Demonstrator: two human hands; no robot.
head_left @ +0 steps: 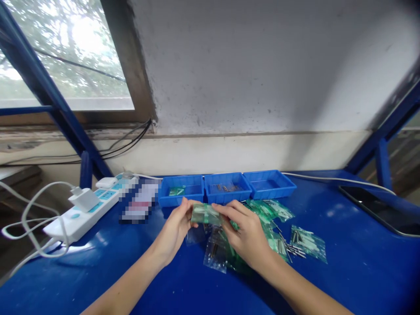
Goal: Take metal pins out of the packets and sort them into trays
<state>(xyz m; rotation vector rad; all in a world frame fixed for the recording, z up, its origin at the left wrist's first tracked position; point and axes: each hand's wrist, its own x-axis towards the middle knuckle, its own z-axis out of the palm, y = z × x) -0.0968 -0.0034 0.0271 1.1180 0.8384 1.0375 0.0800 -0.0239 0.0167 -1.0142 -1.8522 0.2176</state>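
Observation:
Both my hands hold one small clear plastic bag with a green label (204, 214) just above the blue table (344, 271). My left hand (175, 229) pinches its left end, fingers closed. My right hand (247, 234) grips its right end from above, fingers curled over it. Under and to the right of my hands lies a loose pile of similar green-labelled bags (272, 227) holding small metal pins. One bag (308, 243) lies apart at the right, with a few loose pins (295, 250) beside it.
Three shallow blue trays stand in a row behind my hands: the left tray (181, 189) holds a green bag, the middle tray (226, 187) some pins, the right tray (269, 183) looks bare. A white power strip (88, 208) with plugs and cables lies at the left. A dark phone (380, 209) lies at the right.

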